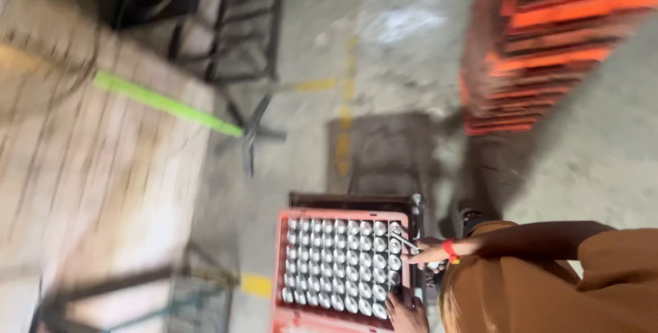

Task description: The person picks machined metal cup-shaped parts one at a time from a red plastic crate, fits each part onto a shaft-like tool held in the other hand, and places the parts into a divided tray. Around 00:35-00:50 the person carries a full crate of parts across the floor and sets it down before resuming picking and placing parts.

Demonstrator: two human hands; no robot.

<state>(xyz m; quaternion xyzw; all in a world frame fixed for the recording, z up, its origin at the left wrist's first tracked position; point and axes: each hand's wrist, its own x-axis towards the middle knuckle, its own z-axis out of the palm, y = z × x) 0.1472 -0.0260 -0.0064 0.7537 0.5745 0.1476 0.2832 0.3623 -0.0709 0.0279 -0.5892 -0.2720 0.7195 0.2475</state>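
Note:
A red plastic crate (281, 257) stands on the concrete floor, filled with several rows of silver-capped bottles (336, 264). My right hand (426, 251), with a red band at the wrist and a brown sleeve behind it, rests at the crate's right rim beside the outer bottle tops. A thin silvery piece (404, 240) lies at its fingertips; blur hides whether the fingers hold it. My left hand (406, 314) comes in from the bottom edge and grips the crate's near right corner. My brown clothing fills the lower right.
A dark crate (356, 201) sits right behind the red one. Stacked orange crates (548, 38) stand at the upper right. At the left are a pale blurred stack with a green strip (164, 103) and a black metal frame (247, 38). A yellow line (343, 141) marks the floor.

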